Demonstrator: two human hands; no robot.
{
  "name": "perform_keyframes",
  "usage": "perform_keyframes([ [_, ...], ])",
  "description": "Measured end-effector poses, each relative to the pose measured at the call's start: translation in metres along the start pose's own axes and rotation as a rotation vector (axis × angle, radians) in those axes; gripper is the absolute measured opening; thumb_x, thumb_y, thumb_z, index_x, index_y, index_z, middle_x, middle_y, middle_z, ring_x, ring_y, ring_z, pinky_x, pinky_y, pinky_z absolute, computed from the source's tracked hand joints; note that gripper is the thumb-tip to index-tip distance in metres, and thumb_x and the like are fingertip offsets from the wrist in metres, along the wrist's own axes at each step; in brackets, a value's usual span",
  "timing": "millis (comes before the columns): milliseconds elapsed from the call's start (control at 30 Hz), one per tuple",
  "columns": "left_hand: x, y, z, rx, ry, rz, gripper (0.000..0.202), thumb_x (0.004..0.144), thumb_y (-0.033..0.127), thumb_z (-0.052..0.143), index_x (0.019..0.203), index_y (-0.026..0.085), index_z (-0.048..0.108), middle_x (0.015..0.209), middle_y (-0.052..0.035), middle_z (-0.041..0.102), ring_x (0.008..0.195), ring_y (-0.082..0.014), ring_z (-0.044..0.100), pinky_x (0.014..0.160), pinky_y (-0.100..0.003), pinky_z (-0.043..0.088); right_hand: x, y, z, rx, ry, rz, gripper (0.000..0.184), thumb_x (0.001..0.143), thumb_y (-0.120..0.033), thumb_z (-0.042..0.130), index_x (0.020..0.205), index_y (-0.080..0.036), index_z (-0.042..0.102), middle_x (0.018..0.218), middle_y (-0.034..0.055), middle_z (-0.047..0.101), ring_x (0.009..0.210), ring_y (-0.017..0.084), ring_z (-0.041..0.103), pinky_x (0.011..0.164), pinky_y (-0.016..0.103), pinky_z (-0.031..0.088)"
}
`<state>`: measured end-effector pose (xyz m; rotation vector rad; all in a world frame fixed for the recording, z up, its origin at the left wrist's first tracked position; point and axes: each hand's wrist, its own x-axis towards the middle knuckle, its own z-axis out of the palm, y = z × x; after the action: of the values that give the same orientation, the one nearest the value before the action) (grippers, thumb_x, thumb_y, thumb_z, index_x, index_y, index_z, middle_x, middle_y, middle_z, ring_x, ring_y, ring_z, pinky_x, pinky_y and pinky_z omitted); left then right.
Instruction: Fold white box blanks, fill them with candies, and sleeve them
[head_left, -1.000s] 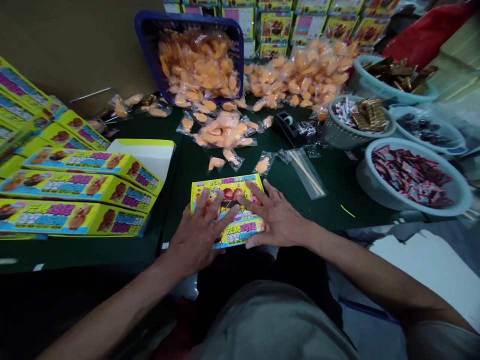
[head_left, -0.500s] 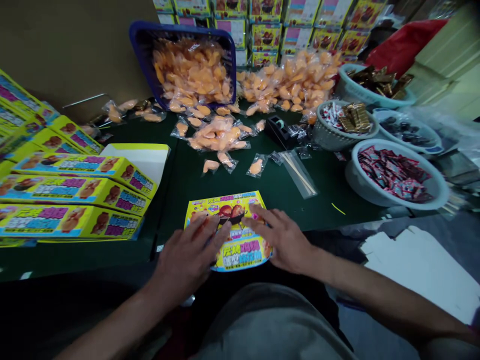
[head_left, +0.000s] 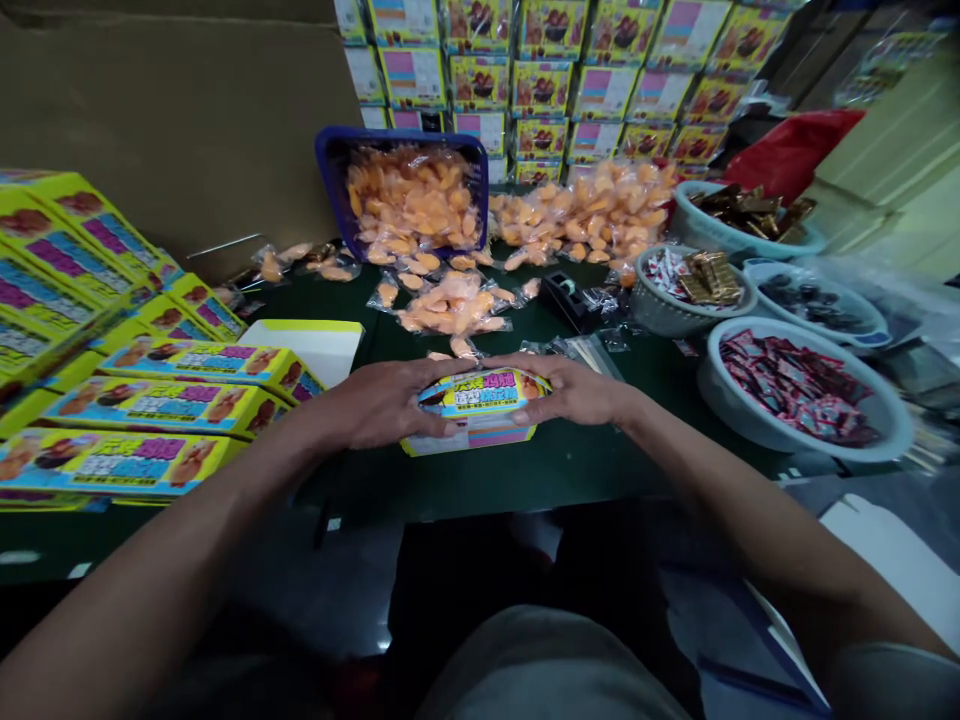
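Note:
Between my two hands a yellow printed carton stands over the green table, its narrow lettered side facing me and a pale striped panel below. My left hand grips its left end, thumb on the near side. On the right end, my right hand is closed the same way, fingers over the far edge. Just beyond the carton lies a loose pile of orange, drumstick-shaped pieces in clear wrappers. Part of a clear sleeve with sticks shows behind my right hand.
Stacked yellow cartons fill the left side, beside an open white one. A blue basket of orange pieces lies tipped at the back. To the right are a black tape dispenser and bowls of sachets, the nearest a pale blue bowl.
The carton has gone from lying flat under my spread hands to being gripped at both ends, farther forward, with its narrow side toward me. My view has shifted too.

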<state>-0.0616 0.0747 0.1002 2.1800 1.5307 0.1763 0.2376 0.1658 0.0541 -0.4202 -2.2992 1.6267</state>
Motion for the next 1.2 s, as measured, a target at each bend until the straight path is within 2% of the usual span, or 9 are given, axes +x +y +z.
perform_keyframes([
  [167,-0.015,0.009,0.017,0.273,0.109,0.059,0.074,0.101,0.061,0.052,0.169,0.036,0.036,0.154,-0.0107,0.061,0.126,-0.0379,0.065,0.106,-0.048,0.047,-0.01,-0.003,0.003,-0.496,0.105,-0.147,0.069,0.101,-0.051,0.069,0.165,-0.038,0.044,0.167,0.0052,0.049,0.156,0.03,0.044,0.13,0.06,0.032],
  [400,-0.022,0.015,0.038,0.409,0.193,0.11,0.063,0.11,0.045,0.039,0.171,0.034,0.027,0.168,-0.0123,0.047,0.14,-0.0395,0.055,0.11,-0.055,0.043,-0.018,-0.006,0.026,-0.975,0.216,-0.128,0.06,0.109,-0.042,0.053,0.167,-0.035,0.041,0.172,0.0019,0.042,0.146,0.037,0.046,0.118,0.066,0.04],
  [567,-0.026,0.02,0.055,0.494,0.24,0.098,0.07,0.108,0.026,0.042,0.172,0.043,0.02,0.177,-0.0088,0.032,0.151,-0.0433,0.044,0.116,-0.063,0.04,-0.021,0.002,0.046,-1.038,0.277,-0.111,0.07,0.106,-0.027,0.053,0.171,-0.038,0.028,0.175,0.0004,0.037,0.151,0.033,0.046,0.126,0.065,0.031],
  [700,-0.023,0.029,0.063,0.553,0.276,0.052,0.068,0.108,0.027,0.044,0.172,0.036,0.024,0.173,-0.016,0.037,0.154,-0.0493,0.039,0.117,-0.069,0.038,-0.022,0.003,0.048,-1.027,0.299,-0.111,0.067,0.107,-0.026,0.051,0.171,-0.033,0.031,0.175,0.0045,0.037,0.159,0.031,0.037,0.132,0.063,0.025],
  [833,-0.023,0.035,0.064,0.614,0.283,0.027,0.075,0.104,0.017,0.045,0.17,0.045,0.027,0.171,-0.0146,0.04,0.15,-0.0506,0.045,0.111,-0.069,0.045,-0.038,-0.007,0.035,-0.923,0.251,-0.14,0.083,0.094,-0.019,0.056,0.171,-0.023,0.026,0.177,0.012,0.03,0.164,0.03,0.03,0.133,0.06,0.028],
  [900,-0.023,0.036,0.062,0.639,0.27,0.027,0.08,0.1,0.01,0.045,0.169,0.046,0.029,0.17,-0.0137,0.042,0.148,-0.0481,0.048,0.11,-0.065,0.047,-0.048,-0.012,0.026,-0.958,0.314,-0.138,0.081,0.089,-0.017,0.059,0.167,-0.02,0.036,0.168,0.016,0.042,0.154,0.034,0.042,0.125,0.058,0.04],
  [1000,-0.024,0.036,0.061,0.652,0.29,0.029,0.078,0.1,0.01,0.047,0.168,0.045,0.032,0.168,-0.0127,0.045,0.148,-0.045,0.048,0.111,-0.062,0.048,-0.057,-0.016,0.016,-1.154,0.41,-0.09,0.044,0.099,-0.021,0.057,0.141,-0.016,0.065,0.133,0.018,0.064,0.119,0.032,0.06,0.097,0.046,0.055],
  [1100,-0.023,0.036,0.063,0.661,0.344,0.04,0.068,0.105,0.02,0.046,0.169,0.042,0.033,0.167,-0.0128,0.046,0.148,-0.0447,0.047,0.111,-0.062,0.047,-0.056,-0.023,0.009,-1.284,0.351,-0.069,0.031,0.109,-0.025,0.047,0.12,-0.014,0.074,0.103,0.0139,0.069,0.095,0.025,0.062,0.081,0.037,0.05],
  [1200,-0.021,0.037,0.065,0.664,0.372,0.045,0.066,0.108,0.028,0.045,0.171,0.037,0.028,0.166,-0.0144,0.047,0.146,-0.0457,0.047,0.109,-0.062,0.047,-0.047,-0.036,0.001,-1.259,0.264,-0.059,0.029,0.109,-0.025,0.047,0.113,-0.014,0.073,0.096,0.0109,0.068,0.087,0.021,0.061,0.075,0.033,0.044],
])
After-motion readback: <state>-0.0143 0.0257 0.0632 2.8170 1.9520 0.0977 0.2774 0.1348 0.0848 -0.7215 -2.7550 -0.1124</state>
